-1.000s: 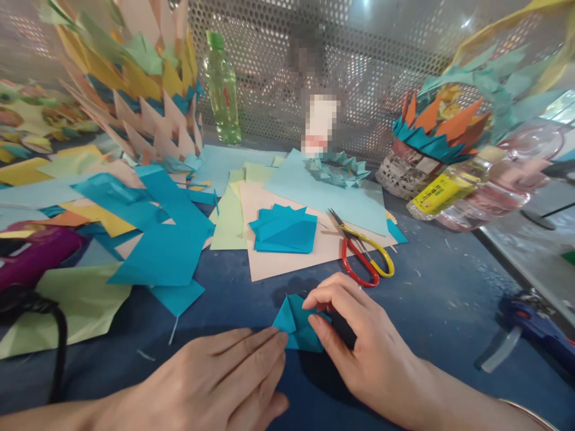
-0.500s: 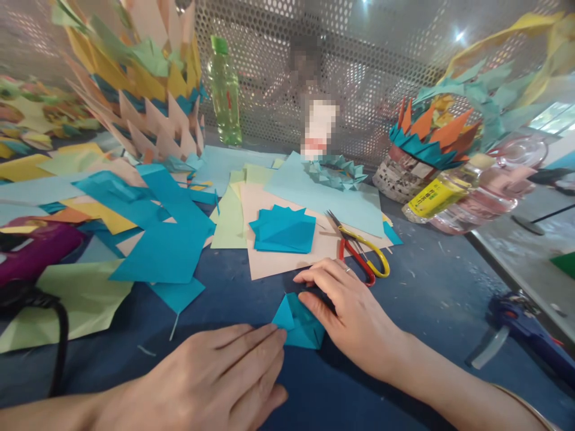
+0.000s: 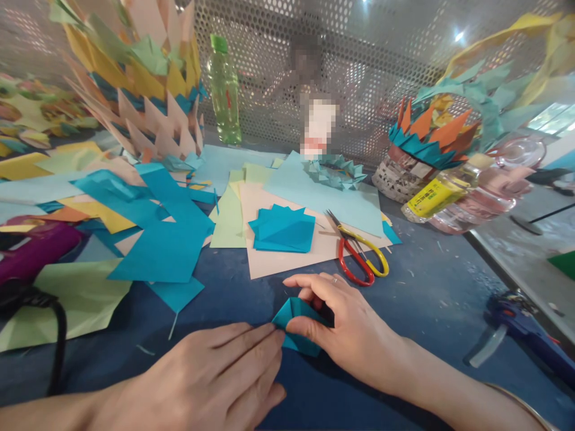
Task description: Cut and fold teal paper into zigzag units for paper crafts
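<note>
A small folded teal paper piece lies on the dark blue table in front of me. My left hand rests flat with fingers stretched out, its fingertips pressing the piece's left corner. My right hand curls over the piece from the right, thumb and fingers pinching its upper fold. A stack of folded teal pieces sits on a pink sheet just beyond. Red and yellow scissors lie to the right of that stack.
Loose coloured paper sheets cover the left. A tall spiky paper basket and green bottle stand at the back, another paper basket and a glue bottle at right. Glue guns lie at far left and right.
My right hand has shifted its grip on the teal piece, the thumb sliding left across the fold. The left hand has stayed pressed on the corner.
</note>
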{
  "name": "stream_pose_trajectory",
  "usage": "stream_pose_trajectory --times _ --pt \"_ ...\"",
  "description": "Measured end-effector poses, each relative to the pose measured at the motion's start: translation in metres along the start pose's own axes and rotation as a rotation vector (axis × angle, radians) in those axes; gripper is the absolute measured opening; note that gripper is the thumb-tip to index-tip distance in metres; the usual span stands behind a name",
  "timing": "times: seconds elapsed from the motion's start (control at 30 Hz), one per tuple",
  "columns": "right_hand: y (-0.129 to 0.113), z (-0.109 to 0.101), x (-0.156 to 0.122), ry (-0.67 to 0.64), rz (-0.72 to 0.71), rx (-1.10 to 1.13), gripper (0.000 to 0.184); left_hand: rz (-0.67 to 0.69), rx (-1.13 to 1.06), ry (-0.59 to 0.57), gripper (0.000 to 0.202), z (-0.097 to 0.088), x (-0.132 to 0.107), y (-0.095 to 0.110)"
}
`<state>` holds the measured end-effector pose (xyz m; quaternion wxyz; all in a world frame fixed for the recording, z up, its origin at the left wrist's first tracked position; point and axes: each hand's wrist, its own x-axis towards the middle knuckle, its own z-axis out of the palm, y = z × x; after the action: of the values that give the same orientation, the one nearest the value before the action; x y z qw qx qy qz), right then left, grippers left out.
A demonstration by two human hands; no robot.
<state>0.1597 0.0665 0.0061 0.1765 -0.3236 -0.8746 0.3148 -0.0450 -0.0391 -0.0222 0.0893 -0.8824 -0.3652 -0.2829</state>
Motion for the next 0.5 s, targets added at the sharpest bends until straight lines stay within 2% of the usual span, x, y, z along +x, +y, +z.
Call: stream_pose_trajectory --times 0.07,0.17,0.3,0.5 --pt "0.0001 0.0003 0.0012 -0.012 -0.043 -0.007 0.029 0.007 0.002 -0.001 0.019 -0.0001 -0.0006 -0.0007" --pt "0.0002 0.0006 0.0023 -0.004 -0.112 -0.008 0.006 0.030 0.002 -0.001 0.018 -0.0011 -0.0015 -0.0028" --pt "-0.0013 -0.0017 0.0020 0.029 -0.146 0.018 0.007 0.074 0.030 0.019 0.016 -0.0041 -0.0035 -0.0056" --pt "0.0020 -0.0070 -0.0028 0.007 -0.212 0.029 0.009 0.118 0.129 0.027 0.017 -0.0062 -0.0041 -0.0041"
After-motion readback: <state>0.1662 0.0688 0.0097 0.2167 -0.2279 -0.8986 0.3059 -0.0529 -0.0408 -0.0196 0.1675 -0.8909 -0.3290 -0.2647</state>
